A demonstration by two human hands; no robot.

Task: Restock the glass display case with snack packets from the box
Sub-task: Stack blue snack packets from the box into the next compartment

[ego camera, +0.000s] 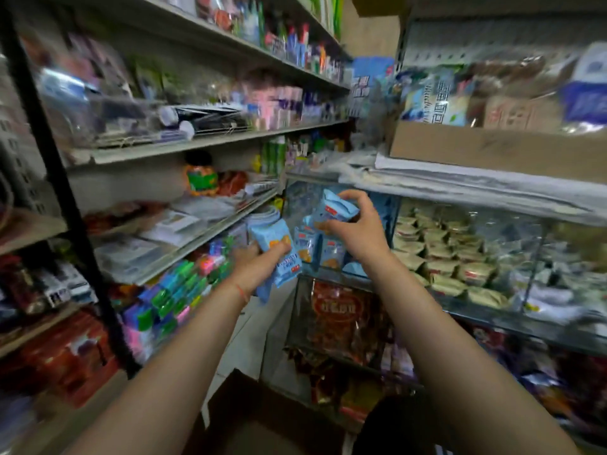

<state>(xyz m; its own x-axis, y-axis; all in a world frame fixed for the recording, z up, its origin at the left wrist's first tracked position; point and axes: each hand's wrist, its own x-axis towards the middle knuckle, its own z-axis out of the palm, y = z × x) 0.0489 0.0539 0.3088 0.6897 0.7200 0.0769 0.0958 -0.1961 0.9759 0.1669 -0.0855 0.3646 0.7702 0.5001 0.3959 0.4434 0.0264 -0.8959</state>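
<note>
The person's right hand (356,229) is curled round a light-blue plastic snack packet (335,208), thumb below and fingers over its top edge, holding it at the open end of the glass display case (460,205), just above a short row of like blue packets (320,249) already standing upright in the case's left compartment. The left hand (259,262) grips a small stack of the same blue packets (274,254) low down, just outside the case and near the right hand. The brown cardboard box (249,418) sits open on the floor below, between the forearms; its contents are too dark to make out.

The packets look light, soft and air-puffed, with slick film that would slip under a loose hold and contents that would likely crush under a hard squeeze. A gentle pinch across the sealed top seam, or a light clasp round the sides, seems the safest hold. Beige packets (437,254) fill the neighbouring compartment.
</note>
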